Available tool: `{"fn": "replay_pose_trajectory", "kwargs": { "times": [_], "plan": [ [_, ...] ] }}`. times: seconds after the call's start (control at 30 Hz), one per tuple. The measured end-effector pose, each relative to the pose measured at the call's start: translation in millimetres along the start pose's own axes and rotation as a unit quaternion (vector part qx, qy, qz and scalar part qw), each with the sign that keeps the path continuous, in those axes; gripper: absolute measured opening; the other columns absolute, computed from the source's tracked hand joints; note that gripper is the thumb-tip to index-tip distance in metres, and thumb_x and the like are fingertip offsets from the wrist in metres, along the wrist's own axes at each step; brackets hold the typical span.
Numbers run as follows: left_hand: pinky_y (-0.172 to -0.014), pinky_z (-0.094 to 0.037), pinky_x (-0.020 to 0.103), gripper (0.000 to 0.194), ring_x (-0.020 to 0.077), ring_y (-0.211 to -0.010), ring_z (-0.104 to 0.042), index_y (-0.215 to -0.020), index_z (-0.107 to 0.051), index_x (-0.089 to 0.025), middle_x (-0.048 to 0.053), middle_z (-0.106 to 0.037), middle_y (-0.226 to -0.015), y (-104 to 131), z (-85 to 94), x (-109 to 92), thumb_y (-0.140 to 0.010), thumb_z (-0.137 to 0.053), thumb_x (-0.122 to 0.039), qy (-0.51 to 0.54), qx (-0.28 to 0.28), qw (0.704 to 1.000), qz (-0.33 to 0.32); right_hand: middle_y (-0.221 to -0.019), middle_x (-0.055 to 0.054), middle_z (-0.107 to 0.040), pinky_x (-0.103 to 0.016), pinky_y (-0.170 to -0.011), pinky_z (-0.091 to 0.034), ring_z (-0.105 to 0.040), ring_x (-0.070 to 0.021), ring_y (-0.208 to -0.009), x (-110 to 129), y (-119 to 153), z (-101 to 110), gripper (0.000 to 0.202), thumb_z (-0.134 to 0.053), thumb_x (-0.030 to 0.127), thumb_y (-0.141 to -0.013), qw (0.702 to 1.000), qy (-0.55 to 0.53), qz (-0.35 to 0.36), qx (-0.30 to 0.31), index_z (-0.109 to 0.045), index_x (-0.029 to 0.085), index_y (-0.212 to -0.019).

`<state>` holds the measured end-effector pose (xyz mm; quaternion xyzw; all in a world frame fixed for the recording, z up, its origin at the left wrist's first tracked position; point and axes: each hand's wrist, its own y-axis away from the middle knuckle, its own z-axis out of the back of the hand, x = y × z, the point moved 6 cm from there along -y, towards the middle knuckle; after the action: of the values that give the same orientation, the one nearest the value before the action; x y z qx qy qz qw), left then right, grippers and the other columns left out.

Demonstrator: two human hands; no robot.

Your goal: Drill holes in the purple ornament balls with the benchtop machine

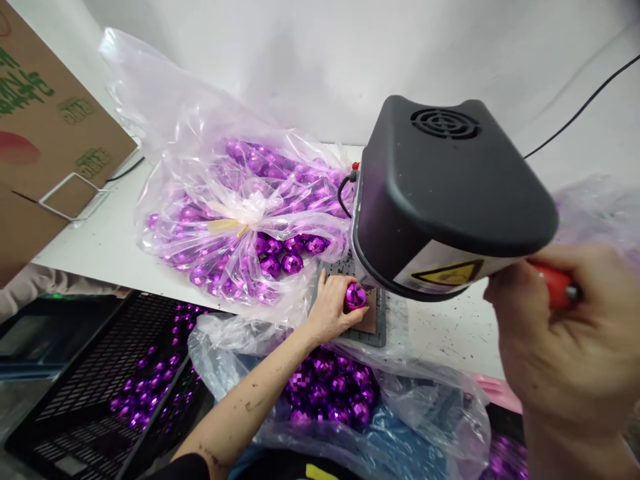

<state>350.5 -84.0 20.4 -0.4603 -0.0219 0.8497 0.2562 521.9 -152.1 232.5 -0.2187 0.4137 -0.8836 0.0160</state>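
My left hand grips a shiny purple faceted ball between fingers and thumb, over a brown pad on a grey base plate below the machine. At the right, my right hand is wrapped round the red handle of a black-topped press machine. The machine's body hides what lies beneath it. A clear bag of purple balls, tied with a yellow strip, lies left of the machine. Nearer me, an open clear bag holds more purple balls.
A black plastic crate with purple balls stands at the lower left. A cardboard box and a wire handle are at the upper left. Dark flecks lie on the white table. A cable runs behind the machine.
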Motion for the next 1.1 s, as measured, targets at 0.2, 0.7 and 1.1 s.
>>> {"fn": "replay_pose_trajectory", "kwargs": {
  "times": [0.2,0.7,1.1],
  "plan": [
    [-0.119,-0.030,0.058,0.039,0.0295,-0.115,-0.058,-0.118,-0.061,-0.024,0.007,-0.068,-0.114,-3.8,-3.3,0.6,-0.081,-0.072,-0.031,0.005,0.024,0.999,0.023,-0.076,0.001,-0.063,-0.027,-0.061,-0.043,-0.052,-0.0086,-0.061,-1.3,39.5,2.1,0.010,-0.065,0.027,-0.087,1.000,0.013,0.003,0.002,-0.065,0.024,-0.097],
    [-0.116,-0.036,0.060,0.053,0.0314,-0.117,-0.059,-0.122,-0.061,-0.024,0.007,-0.068,-0.116,-1.5,-5.3,8.1,-0.074,-0.081,-0.034,0.047,0.010,0.997,0.060,-0.074,0.000,-0.056,-0.024,-0.049,-0.035,-0.049,-0.0070,-0.059,-6.9,67.1,-16.6,0.010,-0.058,0.021,-0.089,0.995,-0.067,-0.005,0.068,-0.063,0.022,-0.098],
    [-0.116,-0.037,0.059,0.045,0.0310,-0.115,-0.059,-0.119,-0.063,-0.027,0.006,-0.069,-0.111,-3.6,-2.7,3.1,-0.077,-0.078,-0.032,0.050,0.006,0.997,0.059,-0.078,-0.004,-0.061,-0.026,-0.055,-0.045,-0.056,-0.0133,-0.070,-17.7,83.3,-24.6,0.009,-0.061,0.023,-0.086,0.994,-0.099,-0.015,0.038,-0.066,0.022,-0.093]
  ]
}}
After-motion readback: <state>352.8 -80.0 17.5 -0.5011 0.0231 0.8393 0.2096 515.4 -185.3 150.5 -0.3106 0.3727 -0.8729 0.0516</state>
